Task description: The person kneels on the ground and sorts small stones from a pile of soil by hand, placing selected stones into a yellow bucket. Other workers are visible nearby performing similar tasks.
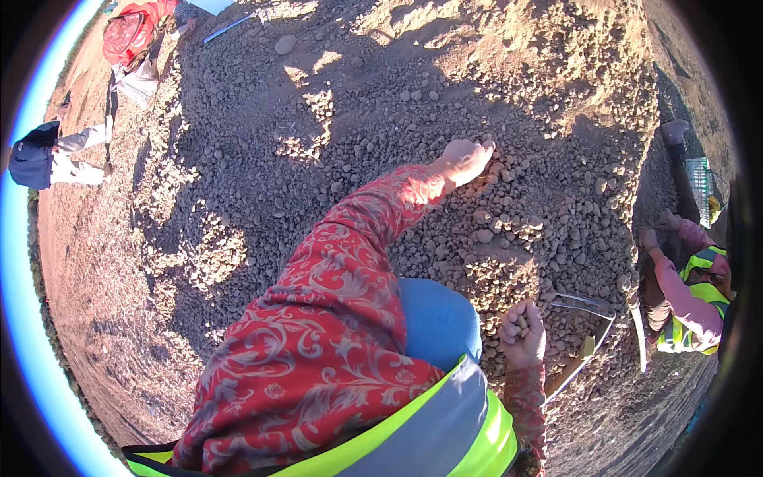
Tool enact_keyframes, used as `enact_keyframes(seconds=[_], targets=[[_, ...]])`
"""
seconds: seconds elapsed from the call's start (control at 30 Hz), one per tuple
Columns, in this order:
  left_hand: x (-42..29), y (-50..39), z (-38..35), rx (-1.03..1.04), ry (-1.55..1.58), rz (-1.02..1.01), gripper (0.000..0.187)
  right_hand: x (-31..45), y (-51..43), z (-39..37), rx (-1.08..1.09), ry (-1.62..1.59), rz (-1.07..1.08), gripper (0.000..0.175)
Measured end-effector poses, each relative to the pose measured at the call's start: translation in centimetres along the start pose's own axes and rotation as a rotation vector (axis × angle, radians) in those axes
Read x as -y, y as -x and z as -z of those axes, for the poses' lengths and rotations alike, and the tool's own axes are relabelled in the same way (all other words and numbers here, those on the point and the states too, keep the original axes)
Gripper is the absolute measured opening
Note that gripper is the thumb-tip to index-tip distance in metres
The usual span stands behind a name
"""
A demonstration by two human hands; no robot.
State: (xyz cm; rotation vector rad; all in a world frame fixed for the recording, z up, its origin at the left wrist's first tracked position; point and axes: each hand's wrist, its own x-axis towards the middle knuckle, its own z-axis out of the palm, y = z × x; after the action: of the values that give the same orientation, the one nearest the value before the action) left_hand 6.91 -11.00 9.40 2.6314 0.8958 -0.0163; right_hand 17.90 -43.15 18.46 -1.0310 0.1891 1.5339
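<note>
My left hand (468,160) reaches out over stony, cloddy soil (387,134), at the end of a red patterned sleeve. Its fingers are bent by some reddish-brown lumps (495,173); whether anything is between them cannot be seen. Closer to my body, my right hand (523,334) is turned palm up with its fingers curled over a few small, pale lumps (520,322), too small to name. My knee in blue cloth (441,322) lies between the two arms. A curved metal frame with a long straight bar (602,343) rests on the soil right of my right hand.
A pale, curved handle (640,337) lies at the right. Beyond it a co-worker in a high-visibility vest (694,298) bends near a green-and-white plastic crate (698,185). Another person (59,155) stands at the left. A red bag-like bundle (128,36) and a blue rod (228,28) are upper left.
</note>
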Motion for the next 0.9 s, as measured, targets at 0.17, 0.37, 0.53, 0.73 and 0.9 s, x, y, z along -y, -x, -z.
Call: enact_keyframes(seconds=[0.17,0.37,0.53,0.73,0.9], targets=[[0.7,0.1,-1.5,-0.109,0.46,0.205,0.032,0.6,0.7,-0.5,0.003,0.036,0.024,0.026],[2.1,2.2,-1.5,-0.184,0.862,0.282,0.028,0.3,1.0,0.1,-0.009,0.03,0.016,0.025],[3.6,8.8,-0.2,-0.126,1.811,0.443,0.023,0.3,1.4,0.5,-0.034,0.019,-0.014,0.024],[5.4,5.3,0.5,-0.115,1.67,0.228,0.013,0.5,1.2,0.1,-0.002,0.006,0.014,0.027],[4.0,-5.1,1.0,-0.365,0.516,-0.048,0.013,0.2,1.9,0.7,-0.058,-0.062,0.027,0.028]])
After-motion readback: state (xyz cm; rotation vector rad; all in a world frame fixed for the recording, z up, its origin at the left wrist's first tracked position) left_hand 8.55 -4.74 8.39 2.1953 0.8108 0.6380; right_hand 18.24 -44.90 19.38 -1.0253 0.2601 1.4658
